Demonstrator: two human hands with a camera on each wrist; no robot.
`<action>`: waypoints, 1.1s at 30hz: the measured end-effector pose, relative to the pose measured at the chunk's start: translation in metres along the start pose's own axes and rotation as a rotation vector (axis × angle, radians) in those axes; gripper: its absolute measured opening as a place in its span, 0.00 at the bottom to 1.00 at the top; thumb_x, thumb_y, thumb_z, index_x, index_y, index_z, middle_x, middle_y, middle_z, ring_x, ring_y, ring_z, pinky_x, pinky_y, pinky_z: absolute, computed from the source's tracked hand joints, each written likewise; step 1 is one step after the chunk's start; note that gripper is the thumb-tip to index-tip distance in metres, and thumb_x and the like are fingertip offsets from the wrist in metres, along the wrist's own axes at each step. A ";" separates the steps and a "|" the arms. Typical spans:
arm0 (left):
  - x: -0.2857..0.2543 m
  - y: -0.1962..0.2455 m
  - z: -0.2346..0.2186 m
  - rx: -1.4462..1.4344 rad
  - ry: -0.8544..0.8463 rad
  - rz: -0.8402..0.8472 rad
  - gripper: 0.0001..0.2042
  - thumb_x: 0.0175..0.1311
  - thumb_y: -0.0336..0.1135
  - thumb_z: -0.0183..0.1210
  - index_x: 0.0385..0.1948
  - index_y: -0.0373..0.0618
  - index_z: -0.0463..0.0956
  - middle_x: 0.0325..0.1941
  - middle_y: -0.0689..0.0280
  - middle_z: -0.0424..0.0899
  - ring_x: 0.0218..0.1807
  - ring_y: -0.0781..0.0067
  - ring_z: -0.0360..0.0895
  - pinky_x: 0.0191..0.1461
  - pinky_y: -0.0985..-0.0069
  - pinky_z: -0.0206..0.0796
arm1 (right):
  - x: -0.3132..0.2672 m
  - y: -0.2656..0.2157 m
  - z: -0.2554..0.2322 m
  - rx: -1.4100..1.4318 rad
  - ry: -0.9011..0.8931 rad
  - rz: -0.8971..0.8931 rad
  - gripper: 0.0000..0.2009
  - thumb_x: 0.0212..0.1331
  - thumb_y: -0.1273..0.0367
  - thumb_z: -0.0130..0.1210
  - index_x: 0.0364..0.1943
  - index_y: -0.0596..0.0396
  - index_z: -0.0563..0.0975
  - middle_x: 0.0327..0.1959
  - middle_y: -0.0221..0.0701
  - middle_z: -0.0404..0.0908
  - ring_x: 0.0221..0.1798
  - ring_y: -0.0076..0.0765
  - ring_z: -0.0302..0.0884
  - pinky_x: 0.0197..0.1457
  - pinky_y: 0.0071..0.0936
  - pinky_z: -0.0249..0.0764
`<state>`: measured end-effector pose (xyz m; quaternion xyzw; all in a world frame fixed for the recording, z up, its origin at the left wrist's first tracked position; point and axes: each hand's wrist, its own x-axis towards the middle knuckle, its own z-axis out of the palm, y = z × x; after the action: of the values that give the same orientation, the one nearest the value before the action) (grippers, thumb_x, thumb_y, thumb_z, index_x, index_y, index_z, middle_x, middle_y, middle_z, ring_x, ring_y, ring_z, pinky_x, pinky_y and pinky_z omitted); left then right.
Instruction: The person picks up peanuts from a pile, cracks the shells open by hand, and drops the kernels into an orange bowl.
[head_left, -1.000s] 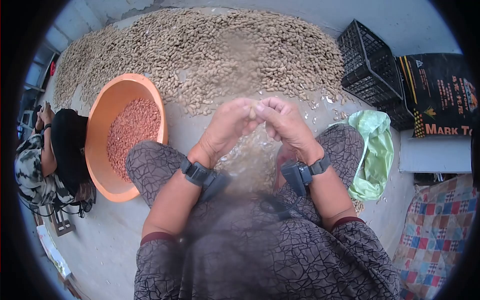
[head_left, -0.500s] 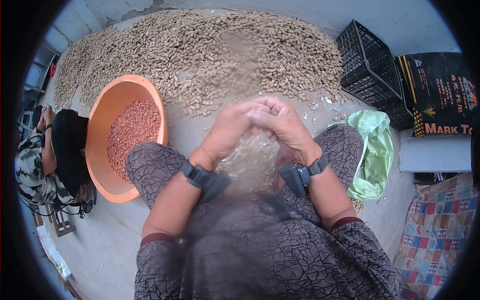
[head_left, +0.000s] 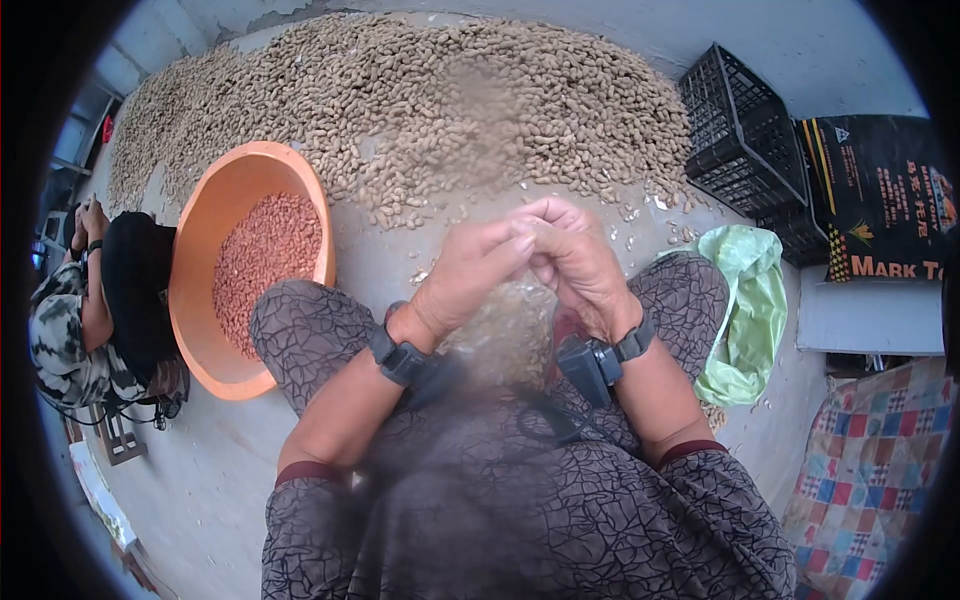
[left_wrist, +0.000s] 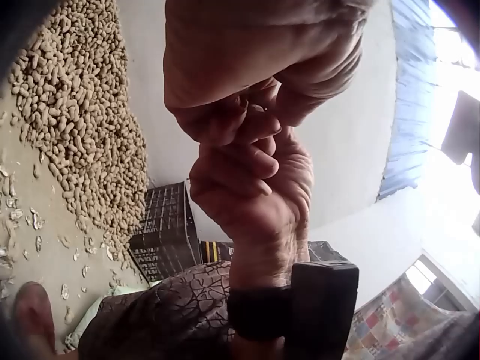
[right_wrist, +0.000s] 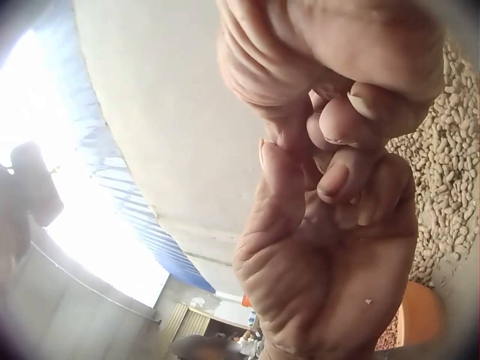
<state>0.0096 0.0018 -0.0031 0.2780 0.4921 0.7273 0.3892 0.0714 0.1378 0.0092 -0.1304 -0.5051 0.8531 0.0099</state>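
Note:
In the head view my left hand (head_left: 470, 270) and right hand (head_left: 585, 260) meet in front of me, over a blurred heap of shells (head_left: 505, 325) between the legs. Their thumbs and fingertips are curled tightly together around a peanut, which the fingers now hide. The left wrist view has the left fingers above, touching the curled right fingers below. From the right wrist the same contact shows, thumb tips pressed close. Beyond the hands spreads a large pile of unshelled peanuts (head_left: 400, 100). Red shelled kernels (head_left: 265, 245) lie in an orange basin (head_left: 205, 365) beside the left knee.
A green plastic bag (head_left: 745, 330) lies by the right knee. Black crates (head_left: 745, 130) and a black printed sack (head_left: 880, 190) stand at the right, near a checked cloth (head_left: 865, 450). Another person (head_left: 75, 320) sits at the far left. Loose shells dot the floor.
A second ago a pale peanut showed between the fingertips; now the fingers have folded over it. The left hand has turned slightly, and the hands remain together in nearly the same place.

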 end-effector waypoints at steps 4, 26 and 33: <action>0.003 0.004 -0.003 -0.002 -0.029 -0.086 0.14 0.63 0.38 0.50 0.42 0.35 0.75 0.33 0.69 0.75 0.29 0.85 0.59 0.34 0.85 0.54 | -0.001 -0.005 0.000 -0.022 0.026 0.017 0.08 0.56 0.70 0.55 0.35 0.62 0.74 0.21 0.26 0.74 0.16 0.14 0.65 0.15 0.09 0.58; -0.001 0.011 0.002 -0.013 -0.056 -0.085 0.18 0.62 0.32 0.50 0.51 0.32 0.67 0.33 0.65 0.78 0.26 0.87 0.60 0.30 0.87 0.54 | -0.005 -0.007 0.005 -0.191 -0.006 -0.031 0.09 0.54 0.70 0.56 0.32 0.63 0.72 0.20 0.28 0.74 0.17 0.16 0.70 0.13 0.11 0.59; 0.002 0.011 0.003 -0.306 0.079 -0.141 0.15 0.64 0.33 0.47 0.48 0.31 0.69 0.29 0.68 0.75 0.25 0.87 0.59 0.28 0.88 0.51 | -0.002 -0.005 0.009 -0.172 -0.027 -0.046 0.08 0.53 0.74 0.55 0.35 0.65 0.71 0.27 0.35 0.78 0.26 0.24 0.78 0.24 0.15 0.72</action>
<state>0.0078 0.0028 0.0088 0.1517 0.4090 0.7750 0.4572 0.0705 0.1325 0.0182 -0.1075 -0.5793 0.8079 0.0115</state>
